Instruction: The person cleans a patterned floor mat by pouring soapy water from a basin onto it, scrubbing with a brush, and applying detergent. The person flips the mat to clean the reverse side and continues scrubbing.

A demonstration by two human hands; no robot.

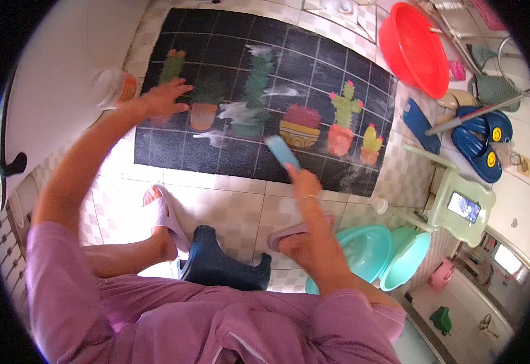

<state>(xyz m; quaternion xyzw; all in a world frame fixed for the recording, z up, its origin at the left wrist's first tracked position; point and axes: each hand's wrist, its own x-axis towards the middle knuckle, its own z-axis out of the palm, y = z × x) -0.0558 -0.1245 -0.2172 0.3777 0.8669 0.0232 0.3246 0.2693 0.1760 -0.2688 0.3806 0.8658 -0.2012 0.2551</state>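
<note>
A black floor mat (242,157) printed with potted cacti and a white grid lies on the tiled floor before me. White foam is smeared on its middle, with fainter streaks to the right. My right hand (306,184) grips a light-blue scrubbing brush (282,151) over the mat's near edge, below the printed cacti; motion blur hides its bristles. At the mat's left side, my left hand (167,99) is spread with its fingers apart and nothing in it, over or on the leftmost printed cactus. Whether its palm presses on the mat I cannot tell.
A clear plastic jar (114,86) stands left of the mat. A red basin (413,50), blue slippers (476,145) and a metal pole (478,113) are at the right. Nearer lie turquoise basins (406,259), a green stool (463,200) holding a phone (464,208), and a dark blue stool (224,264).
</note>
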